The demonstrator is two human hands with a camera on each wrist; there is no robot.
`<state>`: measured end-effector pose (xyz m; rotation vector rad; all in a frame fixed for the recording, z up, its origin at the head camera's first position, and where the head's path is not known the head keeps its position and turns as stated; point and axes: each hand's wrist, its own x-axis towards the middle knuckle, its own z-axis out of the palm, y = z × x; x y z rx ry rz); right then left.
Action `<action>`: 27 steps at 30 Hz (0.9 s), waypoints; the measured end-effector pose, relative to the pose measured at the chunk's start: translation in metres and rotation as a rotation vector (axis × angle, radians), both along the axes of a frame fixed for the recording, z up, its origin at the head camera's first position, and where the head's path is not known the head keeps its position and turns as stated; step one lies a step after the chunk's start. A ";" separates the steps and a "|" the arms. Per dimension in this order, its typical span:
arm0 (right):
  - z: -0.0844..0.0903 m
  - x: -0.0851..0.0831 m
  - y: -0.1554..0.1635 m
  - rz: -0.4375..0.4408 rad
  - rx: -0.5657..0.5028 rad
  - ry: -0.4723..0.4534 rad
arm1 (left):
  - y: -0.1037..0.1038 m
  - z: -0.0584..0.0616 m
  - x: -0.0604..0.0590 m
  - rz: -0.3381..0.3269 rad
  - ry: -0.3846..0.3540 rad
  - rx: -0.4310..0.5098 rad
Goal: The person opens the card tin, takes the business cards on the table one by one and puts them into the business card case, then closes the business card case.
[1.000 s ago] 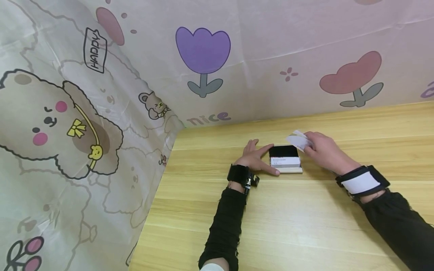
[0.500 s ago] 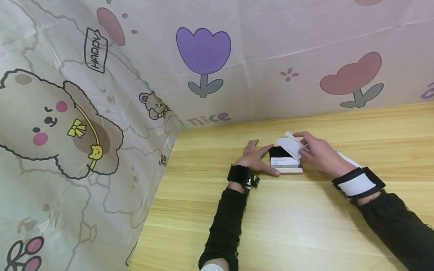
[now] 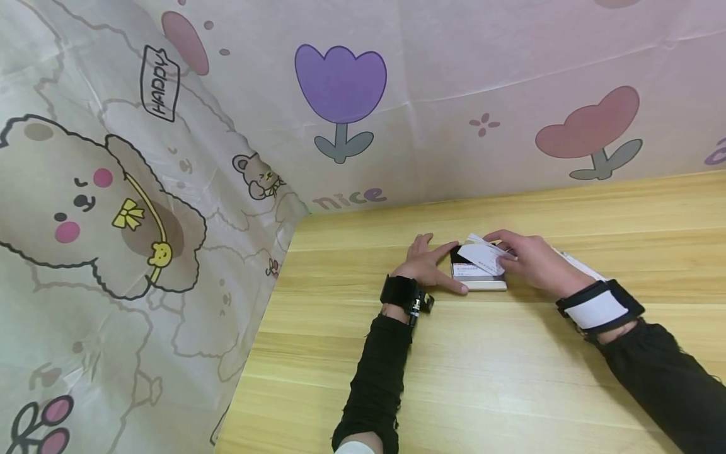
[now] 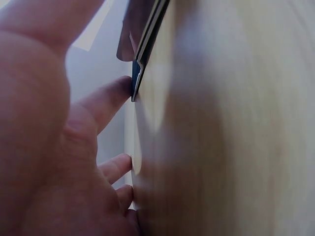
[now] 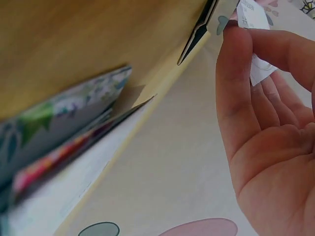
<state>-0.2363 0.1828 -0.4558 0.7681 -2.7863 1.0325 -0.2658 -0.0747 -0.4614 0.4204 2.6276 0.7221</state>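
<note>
Right hand [image 3: 530, 258] pinching a small white card [image 3: 482, 257] between thumb and fingertips, tilted, hovering right over the open card case [image 3: 478, 271]. Left hand [image 3: 428, 265] flat and spread on the surface [image 3: 510, 378], forefinger and thumb bracing the case's 9 o'clock edge. Case sitting near the surface's middle, at about 12 o'clock from the person, black lid lying back toward 12 o'clock, stack of cards already inside. More loose cards [image 3: 573, 263] lying at 3 o'clock, just behind the right wrist.

Best handled, by the look of it, by levelling the card first, leading its 9 o'clock edge down against the case wall, then sliding flat onto the stack. Light pinch only, so no bend or crease. Bracing hand firm, since the case looks liable to skid on smooth wood.
</note>
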 end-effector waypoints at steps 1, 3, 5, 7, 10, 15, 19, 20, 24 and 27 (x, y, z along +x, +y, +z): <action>0.000 0.000 0.000 0.005 0.002 0.006 | 0.000 0.000 0.000 0.000 -0.001 -0.001; -0.001 -0.001 0.000 0.008 0.003 0.016 | 0.000 0.000 0.000 0.000 -0.002 -0.006; -0.003 -0.001 -0.001 0.012 0.003 0.024 | 0.000 0.000 0.000 0.000 -0.001 -0.010; -0.005 -0.001 -0.003 0.019 0.005 0.029 | 0.000 0.000 0.000 -0.003 0.001 -0.017; -0.008 -0.001 -0.006 0.046 0.022 0.023 | 0.000 0.000 0.000 -0.005 -0.002 -0.014; -0.007 0.000 -0.010 0.076 0.067 -0.013 | 0.000 0.001 0.000 -0.011 -0.012 0.003; -0.006 0.001 -0.011 0.075 0.090 0.000 | -0.001 0.000 -0.001 -0.015 -0.012 0.002; -0.006 0.001 -0.011 0.078 0.095 0.010 | -0.001 0.000 -0.001 -0.016 -0.012 0.002; -0.006 0.002 -0.011 0.089 0.091 0.029 | -0.001 -0.001 -0.002 -0.015 -0.015 0.005; -0.007 0.002 -0.010 0.094 0.094 0.034 | -0.001 -0.001 -0.002 -0.017 -0.015 0.005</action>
